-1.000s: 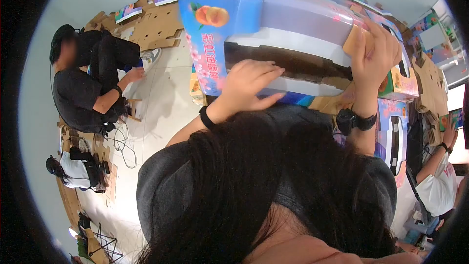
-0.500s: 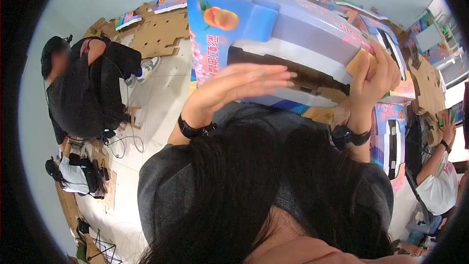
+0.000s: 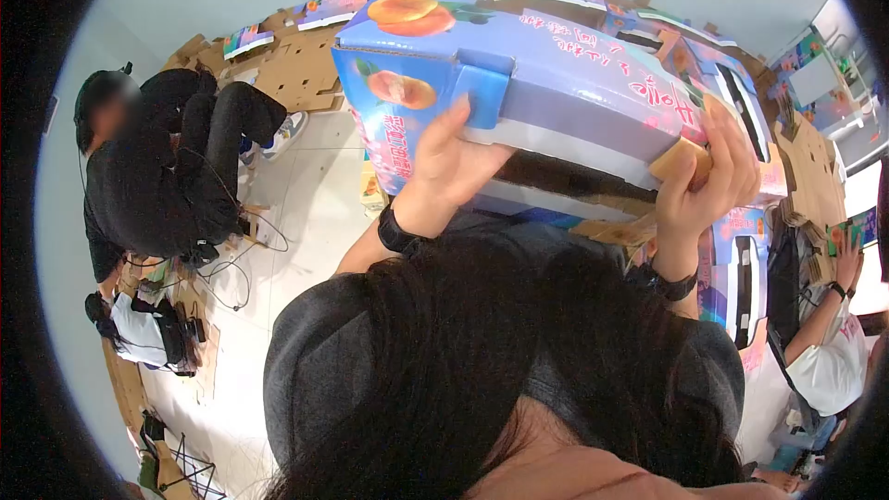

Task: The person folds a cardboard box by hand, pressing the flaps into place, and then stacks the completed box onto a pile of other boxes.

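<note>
A printed cardboard fruit box (image 3: 574, 83), blue and purple with peaches on it, is tilted in front of my chest. Along its near side runs a dark open slot. My left hand (image 3: 454, 156) grips the left part of this side, its thumb on a blue flap (image 3: 483, 97) and its fingers hidden in the slot. At the box's right end, my right hand (image 3: 711, 162) is closed around the corner, the thumb against a bare brown cardboard tab (image 3: 681, 162).
More printed boxes (image 3: 741, 268) stand at right, beside brown cardboard sheets (image 3: 813, 167). Flat cardboard (image 3: 296, 69) lies along the back wall. A person in black (image 3: 157, 176) sits at left, cables on the floor near them. Another person's hand (image 3: 847, 259) is at far right.
My left hand has come from hovering over the slot to gripping the box's left part. The box has tipped so more of its top face shows. My right hand stays at its right end.
</note>
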Action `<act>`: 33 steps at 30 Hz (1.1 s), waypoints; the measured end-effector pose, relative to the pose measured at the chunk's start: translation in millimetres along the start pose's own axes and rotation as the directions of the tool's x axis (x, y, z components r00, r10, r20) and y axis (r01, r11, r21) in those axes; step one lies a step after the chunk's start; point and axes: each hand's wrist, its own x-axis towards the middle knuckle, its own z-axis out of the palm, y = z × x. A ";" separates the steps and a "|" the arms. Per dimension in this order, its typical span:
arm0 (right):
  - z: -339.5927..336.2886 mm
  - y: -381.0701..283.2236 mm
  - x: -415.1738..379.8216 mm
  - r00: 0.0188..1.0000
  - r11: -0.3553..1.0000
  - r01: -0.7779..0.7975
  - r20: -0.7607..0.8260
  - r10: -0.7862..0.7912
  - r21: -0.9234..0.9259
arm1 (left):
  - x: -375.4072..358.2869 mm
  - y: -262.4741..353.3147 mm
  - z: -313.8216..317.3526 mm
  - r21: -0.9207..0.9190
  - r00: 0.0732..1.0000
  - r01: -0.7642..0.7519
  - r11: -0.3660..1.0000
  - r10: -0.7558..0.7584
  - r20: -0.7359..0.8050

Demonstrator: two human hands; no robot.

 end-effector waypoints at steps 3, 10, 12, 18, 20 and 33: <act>0.6 1.8 -2.5 1.000 1.000 -0.016 -0.008 0.016 0.023 | 1.0 -0.3 5.5 0.033 1.000 -0.021 0.999 0.021 -0.021; 3.3 3.4 -12.3 0.998 0.997 -0.051 -0.038 0.053 0.057 | 0.6 -2.1 0.2 0.069 0.999 -0.026 0.997 0.029 -0.039; 2.7 2.4 -12.9 0.998 0.998 -0.052 -0.030 0.053 0.047 | 1.1 -3.3 -3.1 0.061 0.999 -0.028 0.998 0.031 -0.041; -0.2 -0.9 -8.9 0.998 0.997 -0.070 0.006 0.070 0.020 | 7.3 -1.7 -0.6 0.055 0.999 -0.016 0.998 0.018 -0.027; 5.0 1.8 -4.9 0.997 0.996 -0.082 0.004 0.081 0.045 | 9.7 2.2 3.0 -0.074 0.997 0.074 0.995 -0.076 -0.029; 58.2 29.3 13.6 0.989 0.990 -0.126 0.075 0.130 -0.058 | -3.8 22.1 2.9 0.850 0.788 -0.462 0.251 -0.324 0.524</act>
